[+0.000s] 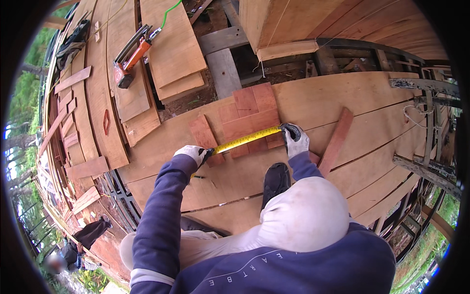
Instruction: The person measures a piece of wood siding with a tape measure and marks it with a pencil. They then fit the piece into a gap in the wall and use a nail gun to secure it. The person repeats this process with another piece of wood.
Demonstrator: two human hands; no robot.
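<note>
Between my two gloved hands a yellow tape measure (245, 140) is stretched, its blade slanting up to the right across several short reddish boards (250, 120). My left hand (192, 154), in a white glove with dark fingers, is closed on the blade's left part. At its other end my right hand (295, 140) grips it with curled fingers. Which hand has the tape's case is hidden. Partly under the blade, near my left hand, lies a separate short reddish board (205, 134). The boards rest on wide plywood planks (313, 98).
An orange nail gun (132, 59) with a green hose lies on planks at the far left. A long reddish board (337, 139) lies right of my right hand. Gaps show between planks and dark beams (223, 39). A wooden box-like structure (289, 24) stands beyond. Another person (68, 257) is at lower left.
</note>
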